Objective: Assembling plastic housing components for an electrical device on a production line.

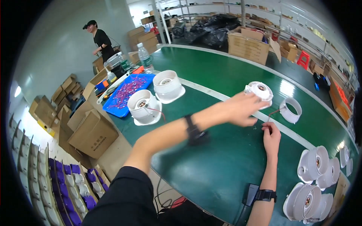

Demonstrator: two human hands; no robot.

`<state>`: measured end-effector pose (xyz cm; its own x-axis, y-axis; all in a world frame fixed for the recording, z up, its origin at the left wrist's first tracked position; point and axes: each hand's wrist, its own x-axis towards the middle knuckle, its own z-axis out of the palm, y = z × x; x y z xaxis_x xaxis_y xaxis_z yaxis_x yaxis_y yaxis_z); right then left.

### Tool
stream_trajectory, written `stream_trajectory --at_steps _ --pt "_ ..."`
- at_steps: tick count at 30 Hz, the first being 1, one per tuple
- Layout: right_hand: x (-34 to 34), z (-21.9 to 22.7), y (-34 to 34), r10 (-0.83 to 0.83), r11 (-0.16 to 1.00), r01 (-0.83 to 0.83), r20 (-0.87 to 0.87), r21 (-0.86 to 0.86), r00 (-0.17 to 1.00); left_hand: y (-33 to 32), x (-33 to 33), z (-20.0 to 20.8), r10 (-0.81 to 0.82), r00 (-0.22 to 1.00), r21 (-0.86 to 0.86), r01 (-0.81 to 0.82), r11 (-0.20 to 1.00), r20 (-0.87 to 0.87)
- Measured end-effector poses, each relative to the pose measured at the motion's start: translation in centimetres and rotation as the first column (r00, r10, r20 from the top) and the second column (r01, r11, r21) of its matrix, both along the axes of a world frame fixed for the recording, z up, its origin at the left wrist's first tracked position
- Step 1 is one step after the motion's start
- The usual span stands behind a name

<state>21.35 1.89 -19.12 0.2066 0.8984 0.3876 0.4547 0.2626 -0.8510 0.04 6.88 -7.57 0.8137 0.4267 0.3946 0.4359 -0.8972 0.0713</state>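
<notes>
My left hand [243, 108] reaches across the table, palm down. It overlaps the near edge of a white round plastic housing [261, 89]; its fingertips are partly hidden and blurred, so a grip cannot be made out. Below and to the right, my right hand [271, 136] pinches a thin red wire [274, 112] between thumb and fingers. The wire runs up to a white plastic ring [290, 110] lying on its side. Farther left stand two white round housings, the nearer one [143, 106] with a red wire hanging out, the other [167, 86] behind it.
A blue tray [114, 109] holds many red and purple wires beside water bottles [144, 58]. Several white housings [314, 164] are grouped at the right edge. Cardboard boxes [93, 133] stand left of the table. Another person [102, 40] is at the far left.
</notes>
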Motion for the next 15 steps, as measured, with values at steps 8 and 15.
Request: stream_trajectory --at_steps 8,15 --pt "0.4 0.1 0.0 0.047 0.999 -0.047 0.048 0.006 0.998 -14.8 -24.7 -4.9 0.421 0.618 0.134 -0.652 0.746 0.664" --pt "0.9 -0.3 0.4 0.038 0.999 -0.038 0.101 0.001 0.994 -10.5 -38.9 -7.3 0.628 -0.113 -0.632 0.004 0.775 0.770"
